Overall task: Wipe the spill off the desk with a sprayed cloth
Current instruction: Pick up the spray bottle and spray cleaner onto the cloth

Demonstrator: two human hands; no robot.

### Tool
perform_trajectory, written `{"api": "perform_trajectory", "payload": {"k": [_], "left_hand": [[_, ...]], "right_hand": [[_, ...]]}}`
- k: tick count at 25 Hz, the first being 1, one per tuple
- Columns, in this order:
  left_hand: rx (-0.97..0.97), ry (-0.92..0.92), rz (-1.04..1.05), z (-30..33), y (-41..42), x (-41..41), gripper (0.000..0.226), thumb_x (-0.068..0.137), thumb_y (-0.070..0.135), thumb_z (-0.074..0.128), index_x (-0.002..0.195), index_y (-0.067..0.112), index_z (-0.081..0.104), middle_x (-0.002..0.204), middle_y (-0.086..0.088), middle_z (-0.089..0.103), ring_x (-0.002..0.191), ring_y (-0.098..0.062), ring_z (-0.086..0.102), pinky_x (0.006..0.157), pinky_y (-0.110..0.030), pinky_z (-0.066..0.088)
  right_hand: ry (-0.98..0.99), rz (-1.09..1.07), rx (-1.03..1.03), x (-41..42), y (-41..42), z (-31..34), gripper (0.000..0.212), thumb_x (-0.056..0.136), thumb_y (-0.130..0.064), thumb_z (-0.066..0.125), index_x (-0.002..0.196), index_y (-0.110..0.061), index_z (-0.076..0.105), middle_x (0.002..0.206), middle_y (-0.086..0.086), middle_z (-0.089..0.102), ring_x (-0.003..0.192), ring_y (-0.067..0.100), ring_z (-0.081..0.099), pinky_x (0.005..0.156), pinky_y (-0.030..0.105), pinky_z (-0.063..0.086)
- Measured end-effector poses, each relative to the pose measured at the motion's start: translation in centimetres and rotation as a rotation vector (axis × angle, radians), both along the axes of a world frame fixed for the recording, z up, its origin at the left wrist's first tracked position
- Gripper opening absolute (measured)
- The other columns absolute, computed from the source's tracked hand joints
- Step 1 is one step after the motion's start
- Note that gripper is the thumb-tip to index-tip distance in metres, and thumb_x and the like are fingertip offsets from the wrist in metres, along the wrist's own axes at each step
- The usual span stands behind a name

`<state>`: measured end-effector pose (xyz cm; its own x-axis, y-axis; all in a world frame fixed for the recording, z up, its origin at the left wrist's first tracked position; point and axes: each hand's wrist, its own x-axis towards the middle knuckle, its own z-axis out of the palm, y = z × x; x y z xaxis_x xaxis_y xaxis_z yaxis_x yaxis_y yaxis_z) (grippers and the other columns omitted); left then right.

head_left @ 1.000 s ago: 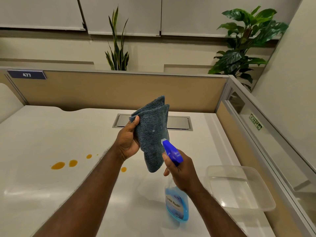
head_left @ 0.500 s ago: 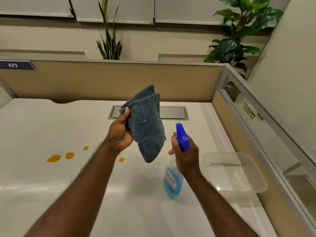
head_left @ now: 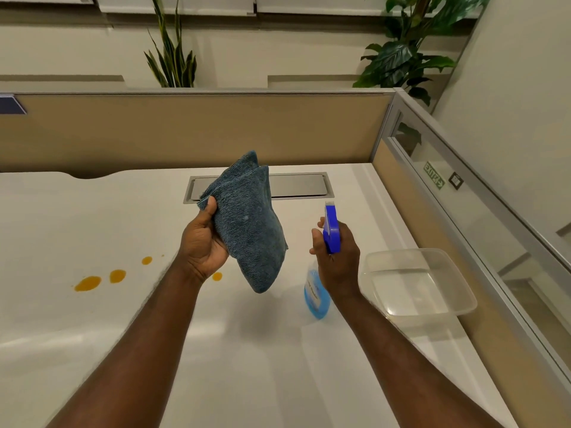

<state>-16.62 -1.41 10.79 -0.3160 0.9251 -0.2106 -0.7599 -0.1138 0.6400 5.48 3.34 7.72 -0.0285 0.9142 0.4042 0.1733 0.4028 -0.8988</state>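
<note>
Left hand (head_left: 205, 242) is clamped on one folded blue-grey cloth (head_left: 250, 230), fuzzy and hanging point-down, raised above the white worktop (head_left: 92, 350). Right hand (head_left: 338, 257) grips one spray bottle (head_left: 318, 291) of blue liquid with a blue trigger head, just beside the cloth but apart from it. Four orange spill drops (head_left: 88, 283) lie on the worktop to the left. One clear plastic tub (head_left: 417, 282) sits right.

A white tabletop (head_left: 92, 217) carries several orange spill drops (head_left: 88, 283) toward its left edge, a clear, shallow plastic container (head_left: 417, 285) along its right edge, and a grey metal cable hatch (head_left: 296, 186) near its far edge.
</note>
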Motion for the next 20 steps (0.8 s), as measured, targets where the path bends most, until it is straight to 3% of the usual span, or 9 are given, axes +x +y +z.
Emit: {"api": "perform_trajectory", "payload": {"k": [4,8,10,12,13,15,18,20], "left_hand": [[0.004,-0.020,-0.010,-0.7,-0.4,0.0,0.036,0.097,0.034,0.046,0.102,0.016,0.077,0.109,-0.010,0.074,0.101,-0.027,0.070,0.081,-0.046,0.059],[-0.011,0.004,-0.029,-0.4,-2.5,0.7,0.042,0.090,0.035,0.053,0.123,0.011,0.062,0.111,-0.012,0.073,0.102,-0.028,0.070,0.078,-0.045,0.059],[-0.015,0.011,-0.025,0.1,-4.2,1.1,0.052,0.084,0.035,0.057,0.130,0.010,0.055,0.114,-0.013,0.072,0.103,-0.029,0.069,0.079,-0.046,0.059],[0.001,-0.004,-0.014,0.1,-6.3,1.6,0.054,0.084,0.035,0.058,0.131,0.009,0.055,0.116,-0.014,0.070,0.103,-0.030,0.068,0.082,-0.047,0.059],[0.001,-0.020,-0.015,-0.1,-7.5,1.9,0.052,0.085,0.035,0.057,0.130,0.009,0.056,0.115,-0.015,0.070,0.103,-0.031,0.068,0.082,-0.047,0.058],[-0.014,-0.081,-0.081,-0.5,-10.3,2.7,0.047,0.088,0.037,0.055,0.124,0.007,0.061,0.113,-0.016,0.071,0.102,-0.032,0.068,0.082,-0.046,0.058],[-0.083,-0.111,-0.252,-1.3,-14.4,4.1,0.045,0.091,0.038,0.054,0.114,0.002,0.068,0.105,-0.017,0.073,0.096,-0.032,0.070,0.079,-0.045,0.059],[-0.157,-0.090,-0.320,-1.8,-16.6,4.9,0.045,0.090,0.036,0.057,0.114,-0.002,0.067,0.103,-0.020,0.073,0.092,-0.033,0.071,0.077,-0.046,0.060]], "right_hand": [[-0.052,-0.039,0.025,0.7,-0.2,-0.6,0.028,0.083,-0.034,0.060,0.106,-0.020,0.051,0.095,-0.001,0.059,0.077,0.021,0.063,0.075,0.034,0.057],[-0.126,-0.125,0.029,2.5,-2.5,-2.0,0.053,0.081,-0.034,0.066,0.124,-0.008,0.046,0.119,0.005,0.054,0.102,0.011,0.053,0.086,0.021,0.046],[-0.127,-0.283,0.119,3.7,-4.8,-2.7,0.043,0.084,-0.037,0.063,0.114,-0.010,0.048,0.103,0.004,0.052,0.091,0.011,0.050,0.076,0.017,0.042],[-0.074,-0.231,0.126,4.1,-8.4,-4.1,0.026,0.089,-0.044,0.054,0.092,-0.019,0.048,0.080,-0.002,0.047,0.073,0.007,0.047,0.066,0.012,0.040],[-0.026,-0.124,0.054,3.8,-10.3,-4.8,0.025,0.090,-0.049,0.050,0.084,-0.024,0.048,0.073,-0.005,0.049,0.068,0.006,0.049,0.064,0.011,0.042],[0.137,0.070,-0.297,2.7,-13.3,-5.1,0.032,0.091,-0.055,0.045,0.081,-0.026,0.056,0.075,-0.003,0.062,0.072,0.009,0.060,0.066,0.021,0.050],[0.466,0.381,-0.948,1.9,-14.5,-4.7,0.067,0.083,-0.071,0.040,0.118,-0.018,0.060,0.120,0.005,0.065,0.115,0.029,0.059,0.094,0.045,0.047],[0.698,0.705,-1.130,1.9,-14.7,-4.0,0.092,0.072,-0.078,0.047,0.135,-0.012,0.050,0.138,0.014,0.054,0.128,0.036,0.048,0.110,0.055,0.033]]}}
